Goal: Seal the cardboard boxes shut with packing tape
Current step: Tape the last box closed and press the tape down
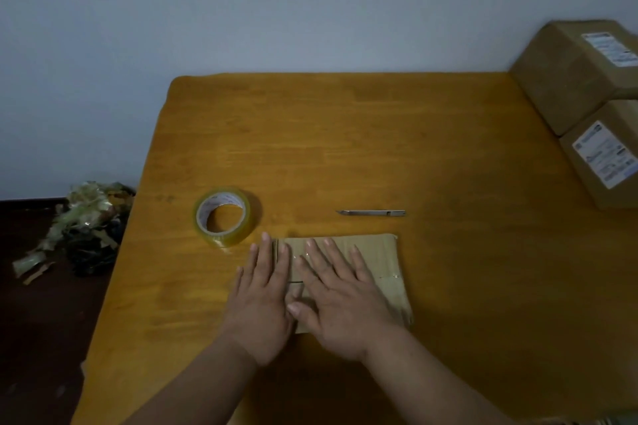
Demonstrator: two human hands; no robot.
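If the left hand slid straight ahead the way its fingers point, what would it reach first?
Probably the tape roll: the left hand lies flat on the cardboard box, fingers aimed just right of the roll, so it might only graze it.

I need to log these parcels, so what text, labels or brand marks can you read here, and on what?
No text can be read.
Upper box label: print too blurred.
Lower box label: print too blurred.
Tape roll inner core: faint markings, too small.
Utility knife: none visible.
Flat box under the hands: none visible.

Dim, flat light with soft shadows. Slight overall blur; the cardboard boxes [587, 86] bend at the wide-angle edge
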